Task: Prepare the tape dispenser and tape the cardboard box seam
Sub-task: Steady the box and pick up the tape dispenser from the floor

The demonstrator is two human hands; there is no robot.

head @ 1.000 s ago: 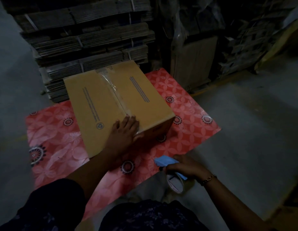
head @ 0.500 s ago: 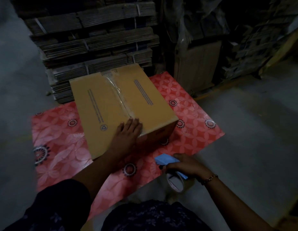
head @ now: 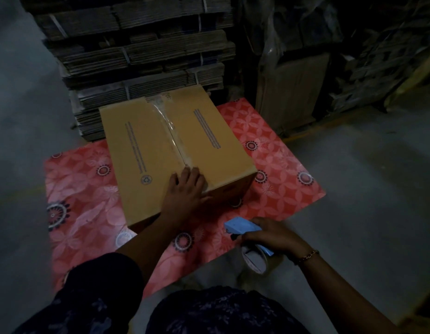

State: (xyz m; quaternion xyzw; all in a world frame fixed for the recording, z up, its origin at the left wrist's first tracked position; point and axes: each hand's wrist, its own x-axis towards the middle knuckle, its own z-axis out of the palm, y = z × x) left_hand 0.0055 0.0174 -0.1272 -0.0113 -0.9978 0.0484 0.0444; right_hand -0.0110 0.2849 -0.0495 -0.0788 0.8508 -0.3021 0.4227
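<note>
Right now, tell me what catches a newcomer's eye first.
The tan box sits mid-frame on a red floral mat, clear tape along its top seam. The left hand presses flat on its near edge. Lower right, the right hand holds a blue dispenser.

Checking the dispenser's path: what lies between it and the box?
Head view: only bare red floral mat between tape dispenser and cardboard box.

The right hand (head: 274, 235) hides most of the tape dispenser (head: 241, 226).
</note>
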